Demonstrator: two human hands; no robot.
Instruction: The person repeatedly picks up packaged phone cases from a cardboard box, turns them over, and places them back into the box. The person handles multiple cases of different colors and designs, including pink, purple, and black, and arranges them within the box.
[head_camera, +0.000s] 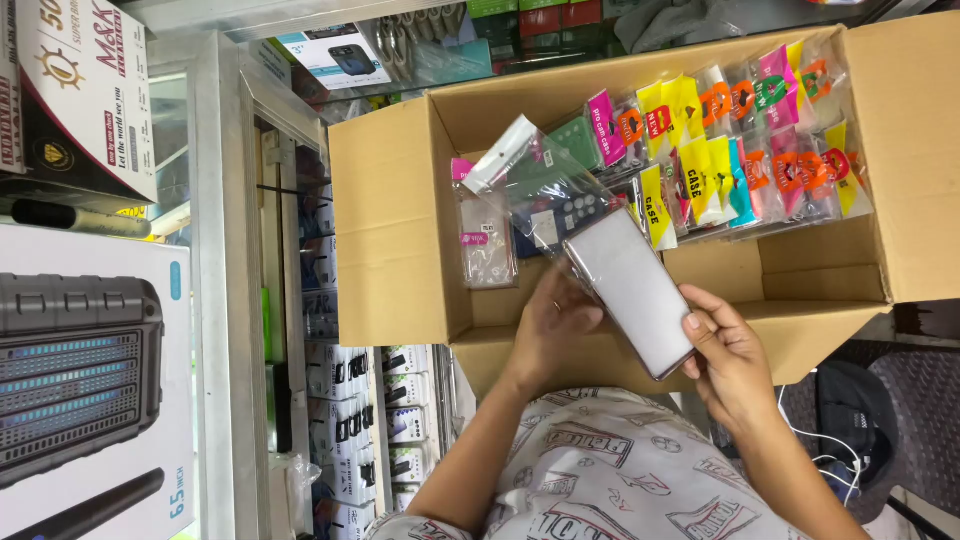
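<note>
Head view: we hold a clear phone case (632, 288) over the open cardboard box (400, 230), just below the packaged cases (740, 140) standing in it. Our left hand (548, 325) props its upper edge, fingers together beneath it; our right hand (728, 355) clamps the lower corner, thumb on top. A steady two-handed hold, we judge, best prevents slipping.

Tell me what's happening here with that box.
A person holds a flat white phone case in both hands over an open cardboard box. The left hand grips its upper end, the right hand its lower end. A clear plastic sleeve sticks up just behind the case. The box holds a row of packaged cases with bright labels.
</note>
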